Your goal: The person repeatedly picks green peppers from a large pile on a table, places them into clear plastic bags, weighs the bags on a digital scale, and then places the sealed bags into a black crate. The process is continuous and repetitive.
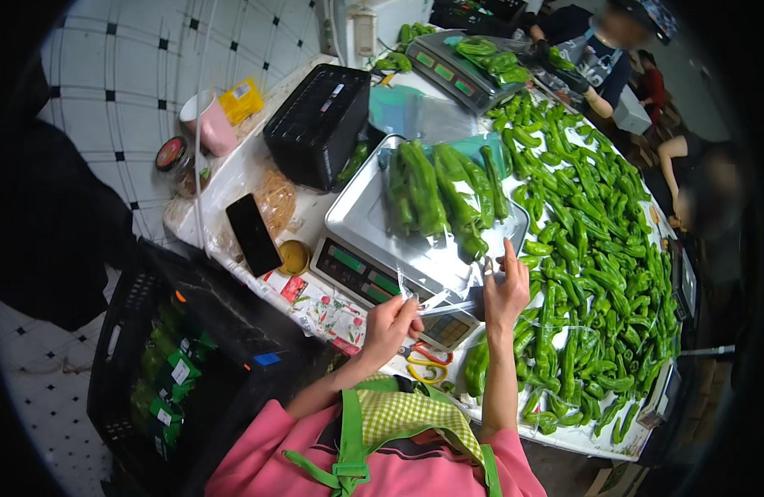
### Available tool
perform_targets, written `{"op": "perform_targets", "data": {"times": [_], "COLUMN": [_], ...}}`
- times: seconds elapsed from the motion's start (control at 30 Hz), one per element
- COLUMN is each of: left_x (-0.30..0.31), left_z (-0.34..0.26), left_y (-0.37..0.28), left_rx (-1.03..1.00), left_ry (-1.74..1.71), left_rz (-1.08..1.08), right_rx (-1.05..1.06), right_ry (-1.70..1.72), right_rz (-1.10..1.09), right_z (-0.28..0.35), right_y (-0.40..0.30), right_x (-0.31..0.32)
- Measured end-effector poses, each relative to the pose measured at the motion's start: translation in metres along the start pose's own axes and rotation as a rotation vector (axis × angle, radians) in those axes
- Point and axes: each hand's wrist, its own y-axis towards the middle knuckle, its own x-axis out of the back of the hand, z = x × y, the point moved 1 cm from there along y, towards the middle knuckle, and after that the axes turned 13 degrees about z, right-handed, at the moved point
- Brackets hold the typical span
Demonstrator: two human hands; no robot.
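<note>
A clear plastic bag (442, 239) holding several long green peppers (424, 192) lies on the metal pan (357, 211) of a digital scale. My left hand (391, 326) pinches the bag's mouth over the scale's front panel (347, 259). The bag's edge stretches across to my right hand (507, 289), which has hold of its other side with the forefinger extended. Below my hands lie scissors with red and yellow handles (428, 371), partly hidden by my left wrist.
Loose green peppers (593, 248) cover the table's right side. To the left are a phone (253, 235), a tape roll (293, 257), a black box (319, 124) and a pink mug (209, 124). A black crate (118, 323) holds bagged peppers. Another scale (456, 74) stands near a co-worker (596, 62).
</note>
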Motion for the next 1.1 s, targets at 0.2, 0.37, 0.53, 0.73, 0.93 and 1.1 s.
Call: {"op": "perform_targets", "data": {"times": [0.2, 0.37, 0.53, 0.73, 0.93, 1.1], "left_x": [0.031, 0.072, 0.047, 0.020, 0.014, 0.010], "left_z": [-0.012, -0.016, -0.029, -0.059, -0.068, -0.074], "left_y": [-0.009, -0.016, -0.021, -0.011, 0.017, 0.026], "left_rx": [-0.123, -0.175, -0.293, -0.579, -0.540, -0.674], "left_ry": [-0.061, 0.206, 0.833, 1.454, 1.488, 1.374], "left_rz": [-0.184, -0.236, -0.468, -0.320, -0.226, -0.180], "right_rx": [-0.171, -0.267, -0.143, -0.111, -0.374, -0.191], "right_ry": [0.292, 0.249, 0.262, 0.277, 0.176, -0.039], "right_rz": [-0.141, -0.088, -0.099, -0.104, -0.020, 0.078], "right_z": [-0.024, -0.042, -0.005, -0.016, -0.120, -0.142], "right_y": [-0.021, -0.062, -0.070, -0.058, -0.051, -0.013], "right_x": [0.039, 0.062, 0.066, 0.033, 0.026, 0.012]}}
